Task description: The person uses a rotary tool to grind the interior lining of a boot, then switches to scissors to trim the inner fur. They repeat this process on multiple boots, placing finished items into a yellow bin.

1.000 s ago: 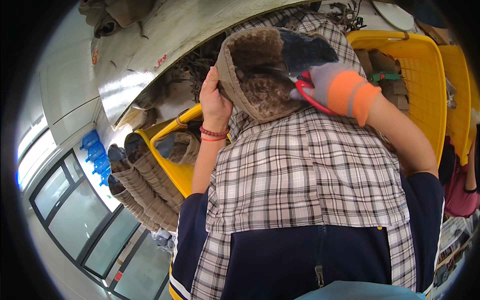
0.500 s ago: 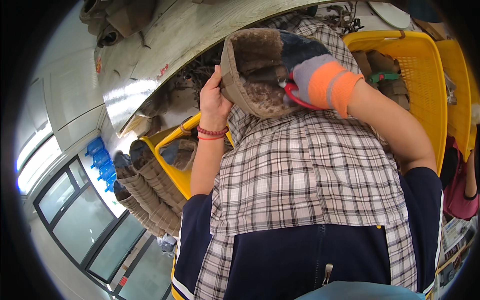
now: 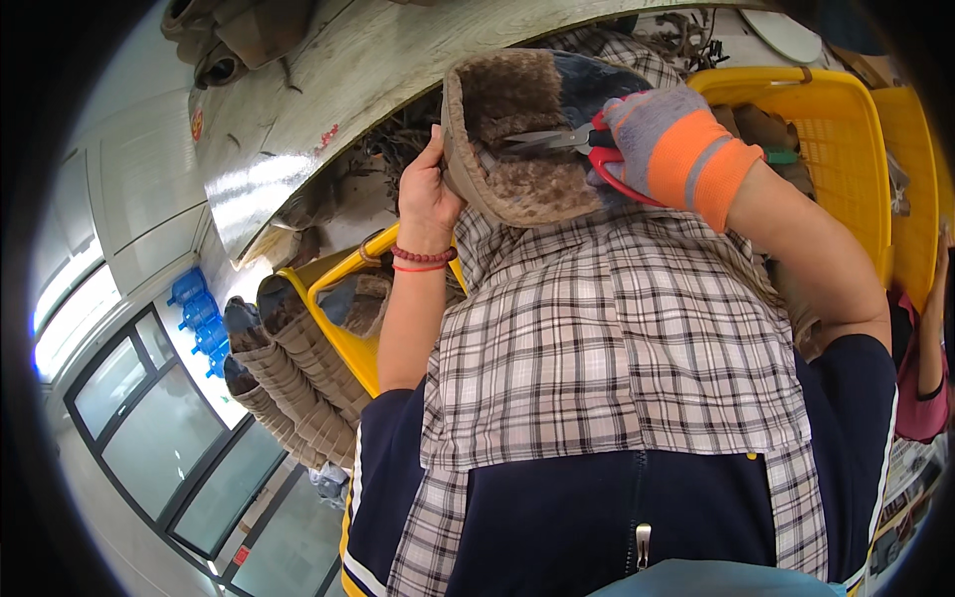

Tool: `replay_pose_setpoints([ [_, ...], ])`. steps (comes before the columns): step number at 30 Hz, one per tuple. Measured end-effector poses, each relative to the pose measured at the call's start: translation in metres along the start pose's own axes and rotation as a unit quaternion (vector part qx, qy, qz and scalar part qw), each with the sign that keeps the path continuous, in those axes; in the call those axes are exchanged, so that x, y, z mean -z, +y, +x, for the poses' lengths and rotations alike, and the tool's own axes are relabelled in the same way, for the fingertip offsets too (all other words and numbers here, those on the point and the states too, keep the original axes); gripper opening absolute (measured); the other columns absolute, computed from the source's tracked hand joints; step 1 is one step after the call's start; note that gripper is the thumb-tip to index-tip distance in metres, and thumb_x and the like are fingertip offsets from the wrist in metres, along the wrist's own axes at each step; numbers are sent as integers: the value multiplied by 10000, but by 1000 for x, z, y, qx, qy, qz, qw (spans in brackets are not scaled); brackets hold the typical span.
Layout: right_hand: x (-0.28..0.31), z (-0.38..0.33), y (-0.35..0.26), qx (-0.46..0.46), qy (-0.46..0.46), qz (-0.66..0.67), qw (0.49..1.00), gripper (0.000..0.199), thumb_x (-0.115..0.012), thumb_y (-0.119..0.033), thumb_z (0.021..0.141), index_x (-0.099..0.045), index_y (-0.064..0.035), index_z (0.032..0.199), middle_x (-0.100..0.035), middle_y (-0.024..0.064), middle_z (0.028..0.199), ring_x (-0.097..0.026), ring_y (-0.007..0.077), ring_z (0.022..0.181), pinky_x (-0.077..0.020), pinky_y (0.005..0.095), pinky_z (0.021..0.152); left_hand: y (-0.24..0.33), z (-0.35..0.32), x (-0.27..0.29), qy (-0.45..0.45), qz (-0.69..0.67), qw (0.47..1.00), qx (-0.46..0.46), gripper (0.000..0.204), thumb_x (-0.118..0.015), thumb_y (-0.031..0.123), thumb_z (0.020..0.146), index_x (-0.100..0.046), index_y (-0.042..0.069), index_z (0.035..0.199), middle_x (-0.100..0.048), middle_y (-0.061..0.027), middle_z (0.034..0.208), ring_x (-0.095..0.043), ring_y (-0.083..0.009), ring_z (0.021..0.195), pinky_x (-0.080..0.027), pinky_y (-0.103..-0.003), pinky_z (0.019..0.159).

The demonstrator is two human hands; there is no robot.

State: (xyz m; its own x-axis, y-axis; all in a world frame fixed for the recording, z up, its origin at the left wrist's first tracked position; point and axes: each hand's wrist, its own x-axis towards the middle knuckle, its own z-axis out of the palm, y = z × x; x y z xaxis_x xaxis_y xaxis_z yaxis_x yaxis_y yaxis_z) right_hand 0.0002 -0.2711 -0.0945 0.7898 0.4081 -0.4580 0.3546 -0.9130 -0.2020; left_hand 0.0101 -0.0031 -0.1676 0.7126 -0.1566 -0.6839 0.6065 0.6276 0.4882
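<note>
A brown cap point(image 3: 512, 90) with a furry lining and a dark blue patch inside lies over my lap with its opening facing me. My left hand point(image 3: 428, 199), bare with a red bead bracelet at the wrist, grips the cap's left edge; its thumb shows on the outside and the other fingers are mostly hidden. My right hand point(image 3: 667, 144), in a grey and orange glove, is closed round the red handles of a pair of scissors point(image 3: 557, 140). The scissor blades point left, over the furry inside of the cap.
Yellow baskets point(image 3: 863, 129) stand at the right with brown items in one. Another yellow basket point(image 3: 343, 343) is at the left, beside stacked brown caps point(image 3: 298, 378). A table point(image 3: 298, 129) with scraps lies ahead. At the far right a person's arm point(image 3: 935, 328) shows.
My right hand and the scissors have drawn back to the right and slightly up, and the blades now show plainly. The cap has tilted a little; my left hand keeps its grip.
</note>
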Motion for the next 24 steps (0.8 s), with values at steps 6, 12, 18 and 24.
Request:
replay_pose_setpoints([
  [6,7,-13,5,-74,31,92,992,385,-610,-376,800,-618,-75,1039,-669,109,858,-651,240,792,-503,349,687,0,-1,-5,29,-59,998,10,194,-408,154,941,-513,-8,955,-519,-110,816,-471,-210,686,-397,-338,616],
  [12,-8,-27,-12,17,253,698,670,474,-758,-263,728,-556,-23,1083,-645,96,842,-612,169,749,-484,266,711,-23,-38,-107,-143,166,961,-166,364,-387,241,981,-492,-38,1190,-581,-105,1136,-554,-200,1034,-436,-332,904],
  [18,28,-65,20,-66,481,525,699,391,-698,-116,761,-547,12,1098,-644,100,961,-608,178,880,-477,284,785,-30,-13,-181,-276,379,814,-344,221,-460,212,959,-545,11,993,-565,-54,938,-527,-145,880,-428,-282,815],
  [24,48,-82,130,-209,725,343,560,328,-680,-158,766,-562,4,1026,-648,150,868,-633,275,796,-485,323,713,56,56,-143,82,291,746,-594,203,-524,230,929,-522,29,961,-522,-21,949,-505,-143,886,-414,-276,806],
])
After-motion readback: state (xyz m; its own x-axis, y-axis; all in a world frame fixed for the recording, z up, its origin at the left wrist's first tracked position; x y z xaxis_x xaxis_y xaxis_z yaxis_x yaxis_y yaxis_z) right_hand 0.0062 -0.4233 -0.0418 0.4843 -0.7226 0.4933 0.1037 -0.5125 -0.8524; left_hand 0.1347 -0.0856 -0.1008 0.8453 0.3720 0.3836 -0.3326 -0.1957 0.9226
